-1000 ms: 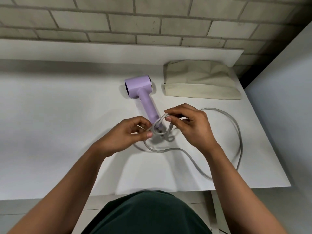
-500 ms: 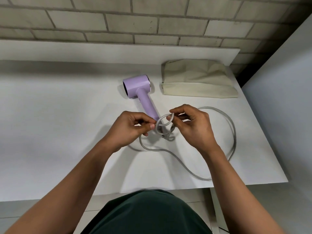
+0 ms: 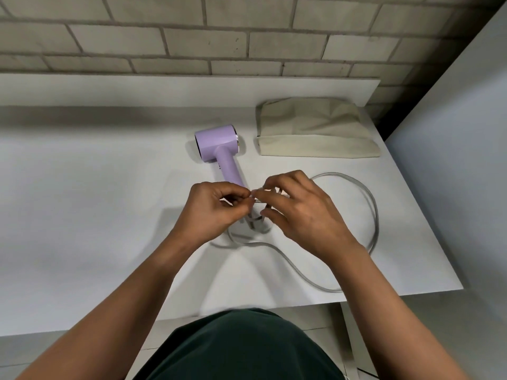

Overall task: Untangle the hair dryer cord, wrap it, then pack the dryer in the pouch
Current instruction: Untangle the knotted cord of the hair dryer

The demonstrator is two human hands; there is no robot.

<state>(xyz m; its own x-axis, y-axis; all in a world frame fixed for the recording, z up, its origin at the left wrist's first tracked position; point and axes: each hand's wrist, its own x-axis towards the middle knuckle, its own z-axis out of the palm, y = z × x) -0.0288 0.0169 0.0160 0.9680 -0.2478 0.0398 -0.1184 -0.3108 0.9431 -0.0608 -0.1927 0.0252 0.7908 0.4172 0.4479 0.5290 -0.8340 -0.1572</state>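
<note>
At the near end of the dryer's handle, your two hands meet over the knot [image 3: 256,224]. Your left hand [image 3: 216,209] has its fingers curled in, thumb and forefinger pinching a strand of the cord [image 3: 377,220]. Your right hand [image 3: 299,212] is curled too, fingertips nipping the same strand just beside the left's, almost touching. The knot sits directly below and between your fingertips, resting on the table [image 3: 82,201].

The dryer [image 3: 219,146] lies flat, head away from you and to the left, and its handle runs toward you and to the right, straight at the knot. All the slack cord swings out in one wide loop on your right and comes back along the table edge. So the free length probably has to be fed from the right hand's side, while your left steadies the knot.

The pouch [image 3: 315,133] lies beyond the loop at the far right, nearer your right hand, with nothing packed yet.
</note>
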